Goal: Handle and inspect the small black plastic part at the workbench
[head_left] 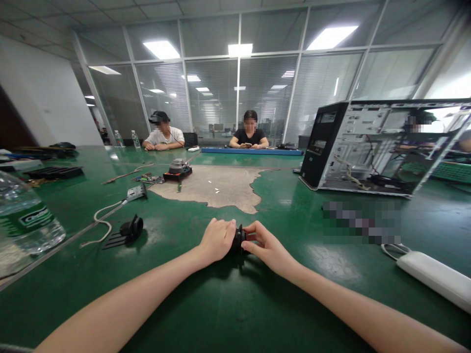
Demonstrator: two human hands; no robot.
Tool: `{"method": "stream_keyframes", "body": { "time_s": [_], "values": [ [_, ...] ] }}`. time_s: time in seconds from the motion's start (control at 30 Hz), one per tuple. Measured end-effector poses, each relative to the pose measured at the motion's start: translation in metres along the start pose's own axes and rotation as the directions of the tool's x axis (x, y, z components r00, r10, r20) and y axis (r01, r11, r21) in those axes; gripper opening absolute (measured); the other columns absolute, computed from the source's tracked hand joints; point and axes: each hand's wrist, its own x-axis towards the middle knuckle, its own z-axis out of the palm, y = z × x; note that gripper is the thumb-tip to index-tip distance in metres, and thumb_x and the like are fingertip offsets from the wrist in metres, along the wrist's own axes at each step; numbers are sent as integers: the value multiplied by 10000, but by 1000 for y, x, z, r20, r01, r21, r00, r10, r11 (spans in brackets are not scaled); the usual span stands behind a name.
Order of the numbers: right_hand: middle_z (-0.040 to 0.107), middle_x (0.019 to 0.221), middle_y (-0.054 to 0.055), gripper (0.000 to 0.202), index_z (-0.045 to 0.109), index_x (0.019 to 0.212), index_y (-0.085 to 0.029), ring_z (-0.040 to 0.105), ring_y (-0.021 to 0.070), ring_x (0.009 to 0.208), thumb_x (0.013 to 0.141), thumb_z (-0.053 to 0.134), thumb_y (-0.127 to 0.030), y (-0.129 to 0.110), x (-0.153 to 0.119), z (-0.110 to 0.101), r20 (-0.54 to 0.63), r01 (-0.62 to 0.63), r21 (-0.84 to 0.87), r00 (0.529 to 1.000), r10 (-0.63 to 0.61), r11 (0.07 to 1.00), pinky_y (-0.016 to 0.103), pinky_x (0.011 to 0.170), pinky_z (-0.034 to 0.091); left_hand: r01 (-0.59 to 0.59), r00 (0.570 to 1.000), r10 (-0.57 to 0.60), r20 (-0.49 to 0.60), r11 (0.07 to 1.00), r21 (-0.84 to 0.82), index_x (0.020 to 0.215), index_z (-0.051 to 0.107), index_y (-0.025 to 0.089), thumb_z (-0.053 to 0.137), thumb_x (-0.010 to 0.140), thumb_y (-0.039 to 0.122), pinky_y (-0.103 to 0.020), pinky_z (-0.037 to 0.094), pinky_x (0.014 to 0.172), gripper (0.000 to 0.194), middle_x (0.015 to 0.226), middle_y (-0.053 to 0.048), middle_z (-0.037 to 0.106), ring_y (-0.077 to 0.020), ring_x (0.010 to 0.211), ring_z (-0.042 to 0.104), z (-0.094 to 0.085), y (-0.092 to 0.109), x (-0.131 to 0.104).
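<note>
Between my two hands is a small black round part with a flange (239, 239), held just above or on the green table. My left hand (220, 239) is closed around its left side, the fingers wrapped over it. From the right, my right hand (263, 245) grips the flange side with thumb and bent fingers. The lower part of the piece is in shadow, and its exact kind does not show. To the left lies a similar black plastic part with slotted prongs and a round collar (127, 232).
An open computer case (368, 152) stands at right. A white power adapter (434, 274) lies nearer. At left are a water bottle (29, 215) and a metal piece with a grey cable (136, 192). A fan-like cooler (178, 169) sits farther back. Two people sit across the table.
</note>
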Motion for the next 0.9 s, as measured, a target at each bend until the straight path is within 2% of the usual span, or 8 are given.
{"method": "stream_keyframes", "body": {
  "time_s": [0.13,0.3,0.37,0.53,0.77,0.9],
  "values": [
    [533,891,1,256,453,867,-202,550,144,878,705,629,-292,-3,-3,0,18,23,49,1000,-24,999,294,760,476,-2,1000,2,6,999,36,794,596,161,81,912,272,-315,348,692,539,735,-54,641,-182,732,573,0,0,-1],
    [550,896,22,216,456,926,-203,553,144,831,778,532,-342,-3,-4,1,-10,5,-40,1000,-6,999,313,745,471,4,1000,-5,17,998,58,794,595,154,91,909,263,-348,358,749,528,748,-62,646,-194,749,583,-1,0,-2],
    [551,899,24,236,453,930,-203,555,145,826,765,549,-342,-3,-4,0,-3,-8,-43,1000,8,999,314,743,470,-2,1000,1,20,998,57,797,593,151,99,908,258,-354,360,755,517,749,-65,646,-196,752,584,-1,0,-2],
    [525,934,8,306,435,877,-213,548,144,883,682,647,-316,-7,-6,-2,57,10,76,998,-14,997,303,761,473,-14,1000,13,17,998,59,806,598,147,91,909,260,-339,368,711,529,738,-73,644,-200,742,586,0,0,-1],
    [539,917,25,281,449,938,-204,546,154,877,743,576,-361,-3,-4,-1,17,-8,29,1000,7,1000,342,782,462,-20,999,18,28,995,96,782,595,159,98,911,251,-325,367,692,522,750,-61,648,-193,741,590,0,0,-1],
    [531,954,24,284,454,933,-201,548,153,897,730,602,-333,-3,-5,-2,81,15,50,997,-19,999,326,789,459,-26,999,24,21,995,98,789,594,155,103,910,250,-325,364,698,515,738,-63,644,-190,729,586,-1,0,-2]
  ]
}}
